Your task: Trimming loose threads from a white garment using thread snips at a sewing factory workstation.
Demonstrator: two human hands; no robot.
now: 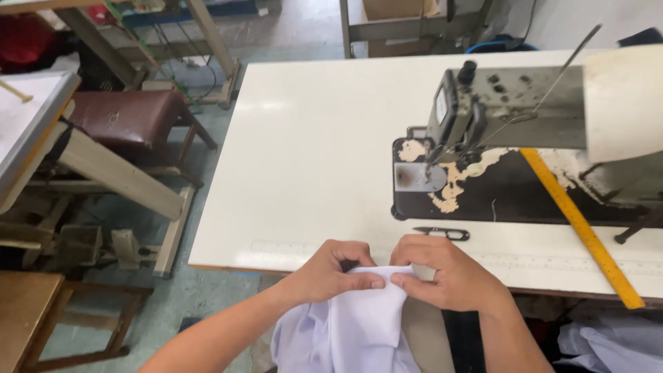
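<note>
A piece of white cloth point(359, 324) hangs over the near edge of the white sewing table point(311, 152) and down toward my lap. My left hand point(335, 269) pinches the cloth's top edge from the left. My right hand point(445, 273) pinches the same edge from the right, and the fingertips of both hands nearly touch at the fold. An industrial sewing machine point(511, 117) stands on the table's right side, its needle area point(428, 169) beyond my right hand.
Small thread snips point(442, 233) lie just past my right hand. A yellow ruler point(580, 228) runs diagonally across the machine bed. A brown padded stool point(128, 117) and wooden benches stand to the left. More white cloth point(608, 345) sits low at the right.
</note>
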